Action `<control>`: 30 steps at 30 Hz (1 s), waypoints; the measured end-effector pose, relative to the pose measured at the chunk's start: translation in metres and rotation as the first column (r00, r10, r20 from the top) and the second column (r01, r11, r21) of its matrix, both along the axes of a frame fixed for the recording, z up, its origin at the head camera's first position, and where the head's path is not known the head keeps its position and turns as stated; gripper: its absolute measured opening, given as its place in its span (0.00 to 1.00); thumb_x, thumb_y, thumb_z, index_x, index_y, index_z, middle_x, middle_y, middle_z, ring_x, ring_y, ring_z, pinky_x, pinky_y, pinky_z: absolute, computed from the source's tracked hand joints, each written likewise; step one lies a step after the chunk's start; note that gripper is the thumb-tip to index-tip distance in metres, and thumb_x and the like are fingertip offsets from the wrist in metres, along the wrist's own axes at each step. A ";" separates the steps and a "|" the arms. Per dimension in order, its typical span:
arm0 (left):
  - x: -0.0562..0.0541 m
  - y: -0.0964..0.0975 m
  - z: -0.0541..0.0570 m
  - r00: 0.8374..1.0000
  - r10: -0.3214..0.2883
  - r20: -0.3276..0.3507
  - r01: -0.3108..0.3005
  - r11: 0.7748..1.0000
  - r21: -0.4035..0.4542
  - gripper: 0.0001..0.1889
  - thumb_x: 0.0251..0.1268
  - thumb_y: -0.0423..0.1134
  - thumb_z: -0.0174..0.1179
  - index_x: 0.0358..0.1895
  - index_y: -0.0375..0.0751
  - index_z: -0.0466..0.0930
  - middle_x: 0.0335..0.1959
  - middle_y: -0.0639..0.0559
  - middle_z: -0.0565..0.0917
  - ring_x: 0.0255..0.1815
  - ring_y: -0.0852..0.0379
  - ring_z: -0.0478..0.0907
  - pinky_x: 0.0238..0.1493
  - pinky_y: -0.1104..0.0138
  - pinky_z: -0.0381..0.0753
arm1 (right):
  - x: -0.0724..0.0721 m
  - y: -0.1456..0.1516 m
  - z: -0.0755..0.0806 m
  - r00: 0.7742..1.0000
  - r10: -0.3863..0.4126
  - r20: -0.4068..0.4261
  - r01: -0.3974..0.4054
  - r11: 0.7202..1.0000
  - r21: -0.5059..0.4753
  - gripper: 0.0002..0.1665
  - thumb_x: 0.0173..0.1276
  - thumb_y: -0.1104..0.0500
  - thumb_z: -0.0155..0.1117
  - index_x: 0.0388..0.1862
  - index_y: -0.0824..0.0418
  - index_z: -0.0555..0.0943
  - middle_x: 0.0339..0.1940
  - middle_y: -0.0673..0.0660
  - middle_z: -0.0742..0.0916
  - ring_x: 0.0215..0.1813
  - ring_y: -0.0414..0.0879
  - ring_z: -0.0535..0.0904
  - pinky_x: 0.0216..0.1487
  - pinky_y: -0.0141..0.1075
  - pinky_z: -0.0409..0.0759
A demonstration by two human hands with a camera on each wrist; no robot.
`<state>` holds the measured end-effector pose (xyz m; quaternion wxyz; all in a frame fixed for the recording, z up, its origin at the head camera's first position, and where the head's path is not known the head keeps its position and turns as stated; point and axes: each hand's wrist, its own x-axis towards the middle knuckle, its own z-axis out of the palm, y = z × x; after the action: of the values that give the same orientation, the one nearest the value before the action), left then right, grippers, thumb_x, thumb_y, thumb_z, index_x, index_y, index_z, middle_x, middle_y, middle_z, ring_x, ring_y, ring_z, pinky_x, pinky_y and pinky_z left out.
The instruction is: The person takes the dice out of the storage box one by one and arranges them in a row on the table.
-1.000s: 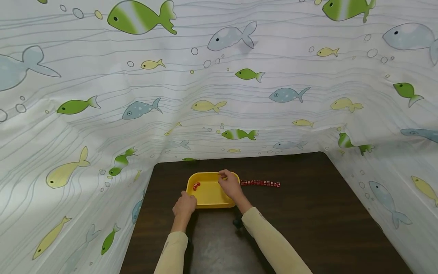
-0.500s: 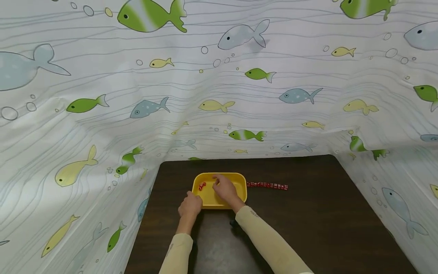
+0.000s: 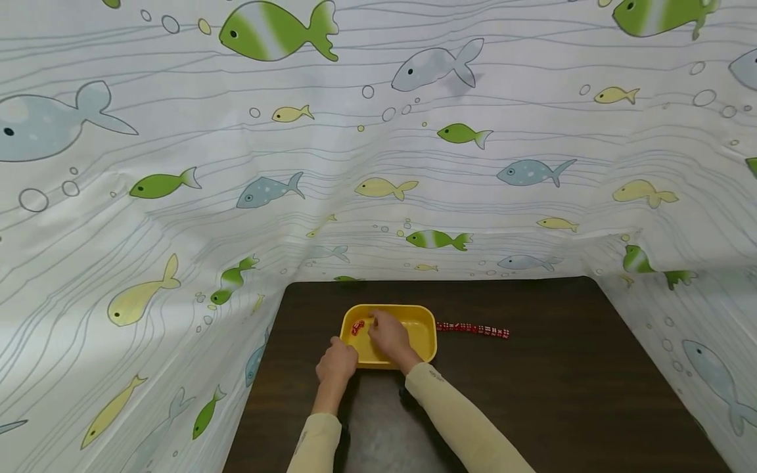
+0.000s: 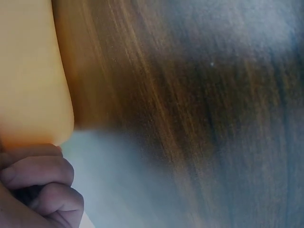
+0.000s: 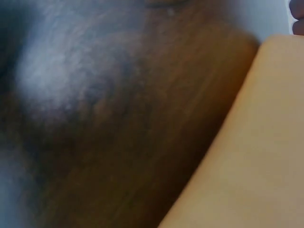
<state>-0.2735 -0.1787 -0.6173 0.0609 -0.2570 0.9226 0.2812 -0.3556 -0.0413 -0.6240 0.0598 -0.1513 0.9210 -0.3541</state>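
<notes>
A shallow yellow tray [image 3: 421, 336] lies on the dark table, with a few red dice [image 3: 357, 327] at its left end. My left hand [image 3: 338, 360] grips the near left corner of the tray; in the left wrist view its curled fingers [image 4: 40, 171] are tucked against the tray wall [image 4: 33, 71]. Reaching over the near rim, my right hand [image 3: 390, 335] is inside the tray, fingertips just right of the dice. I cannot tell whether it pinches a die. Outside the tray, a row of red dice [image 3: 473, 329] runs off to the right from its right side.
The dark wood-look table [image 3: 562, 394] extends to the right of the dice row. A white cloth [image 3: 331, 151] printed with fish hangs behind the table and at both sides. A pale grey surface [image 3: 378, 420] shows between the forearms.
My right hand has moved left, from the tray's right end to beside the dice inside. My left hand stays at the tray corner. The head view has shifted slightly.
</notes>
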 end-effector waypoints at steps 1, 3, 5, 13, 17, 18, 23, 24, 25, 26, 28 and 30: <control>0.000 0.001 0.000 1.000 -0.001 0.001 0.001 1.000 0.002 0.22 0.78 0.45 0.51 0.61 0.29 0.70 0.33 0.39 0.79 0.29 0.43 0.77 0.35 0.49 0.78 | 0.001 -0.001 -0.001 1.000 0.004 -0.009 -0.004 1.000 0.019 0.22 0.78 0.57 0.64 0.69 0.55 0.83 0.61 0.53 0.89 0.53 0.47 0.84 0.66 0.50 0.83; 0.001 0.001 0.000 1.000 -0.006 -0.009 0.006 1.000 0.007 0.22 0.78 0.45 0.51 0.61 0.29 0.70 0.33 0.39 0.79 0.29 0.43 0.77 0.35 0.48 0.78 | 0.001 -0.002 -0.001 0.999 0.009 -0.033 -0.007 0.999 0.052 0.22 0.78 0.57 0.65 0.68 0.55 0.83 0.62 0.54 0.89 0.57 0.48 0.85 0.67 0.51 0.83; 0.001 0.001 0.000 1.000 -0.001 -0.016 0.001 1.000 0.013 0.22 0.78 0.45 0.51 0.61 0.28 0.70 0.33 0.39 0.80 0.29 0.43 0.78 0.35 0.48 0.79 | 0.001 -0.005 -0.002 0.998 0.020 -0.060 -0.015 0.996 0.086 0.22 0.77 0.57 0.65 0.68 0.55 0.84 0.62 0.55 0.89 0.57 0.49 0.86 0.67 0.51 0.83; 0.003 -0.002 0.001 1.000 0.007 -0.025 -0.007 1.000 0.010 0.22 0.78 0.45 0.51 0.61 0.28 0.70 0.34 0.38 0.80 0.30 0.43 0.77 0.35 0.48 0.79 | 0.002 -0.013 -0.002 0.996 0.074 -0.059 -0.062 0.982 0.176 0.24 0.78 0.52 0.65 0.71 0.51 0.82 0.59 0.53 0.87 0.49 0.46 0.82 0.63 0.49 0.84; 0.004 -0.002 0.001 0.999 -0.004 -0.035 0.004 1.000 0.012 0.21 0.77 0.45 0.51 0.59 0.28 0.70 0.33 0.39 0.79 0.29 0.43 0.77 0.33 0.49 0.77 | 0.000 -0.014 -0.004 0.995 0.092 -0.049 -0.080 0.976 0.204 0.26 0.77 0.51 0.66 0.72 0.50 0.82 0.60 0.53 0.87 0.51 0.46 0.82 0.65 0.49 0.83; 0.005 -0.001 0.002 0.999 -0.006 -0.034 0.006 1.000 0.010 0.21 0.77 0.45 0.50 0.60 0.28 0.70 0.33 0.39 0.79 0.29 0.43 0.77 0.33 0.49 0.77 | -0.001 -0.014 -0.005 0.994 0.094 -0.049 -0.082 0.974 0.213 0.26 0.77 0.51 0.66 0.72 0.50 0.82 0.60 0.53 0.86 0.50 0.46 0.82 0.65 0.49 0.83; 0.004 0.000 0.003 1.000 -0.006 -0.030 0.007 1.000 0.023 0.22 0.77 0.45 0.51 0.61 0.29 0.70 0.34 0.39 0.79 0.29 0.43 0.77 0.33 0.50 0.76 | -0.003 -0.014 -0.005 0.994 0.101 -0.044 -0.088 0.969 0.231 0.27 0.75 0.53 0.68 0.71 0.50 0.82 0.57 0.53 0.86 0.47 0.46 0.80 0.62 0.49 0.84; 0.004 0.001 0.003 1.000 -0.002 -0.028 0.003 1.000 0.026 0.22 0.77 0.45 0.51 0.61 0.29 0.70 0.34 0.39 0.79 0.29 0.43 0.77 0.33 0.50 0.77 | -0.004 -0.014 -0.005 0.994 0.100 -0.043 -0.088 0.969 0.230 0.26 0.75 0.53 0.68 0.71 0.50 0.83 0.57 0.53 0.86 0.47 0.46 0.80 0.62 0.49 0.84; 0.003 0.001 0.004 1.000 0.000 -0.028 0.000 1.000 0.027 0.22 0.77 0.45 0.51 0.61 0.29 0.70 0.34 0.39 0.79 0.29 0.43 0.77 0.33 0.50 0.77 | -0.004 -0.013 -0.005 0.994 0.099 -0.038 -0.087 0.970 0.227 0.26 0.74 0.53 0.69 0.70 0.50 0.83 0.56 0.53 0.86 0.46 0.46 0.80 0.61 0.49 0.84; 0.003 0.001 0.004 1.000 0.003 -0.028 -0.002 1.000 0.025 0.22 0.77 0.45 0.51 0.61 0.29 0.70 0.34 0.39 0.79 0.29 0.43 0.77 0.34 0.49 0.77 | -0.005 -0.013 -0.005 0.995 0.096 -0.036 -0.086 0.971 0.225 0.25 0.74 0.53 0.69 0.68 0.51 0.84 0.55 0.53 0.86 0.46 0.46 0.80 0.61 0.49 0.84; 0.002 0.002 0.003 1.000 0.006 -0.028 -0.005 1.000 0.021 0.22 0.77 0.45 0.51 0.61 0.29 0.70 0.35 0.38 0.80 0.30 0.43 0.77 0.34 0.48 0.77 | -0.005 -0.013 -0.005 0.995 0.094 -0.035 -0.084 0.971 0.223 0.23 0.73 0.52 0.70 0.66 0.52 0.85 0.53 0.52 0.87 0.46 0.47 0.81 0.61 0.49 0.84; 0.002 0.001 0.002 1.000 0.003 -0.031 -0.003 1.000 0.014 0.22 0.77 0.45 0.50 0.61 0.29 0.70 0.36 0.37 0.81 0.31 0.42 0.78 0.35 0.46 0.78 | -0.005 -0.014 -0.005 0.995 0.093 -0.039 -0.082 0.972 0.220 0.22 0.73 0.51 0.71 0.64 0.52 0.85 0.52 0.52 0.88 0.47 0.47 0.82 0.61 0.49 0.84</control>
<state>-0.2714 -0.1777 -0.6155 0.0483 -0.2536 0.9210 0.2917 -0.3609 -0.0550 -0.6290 0.0689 -0.1931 0.9478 -0.2442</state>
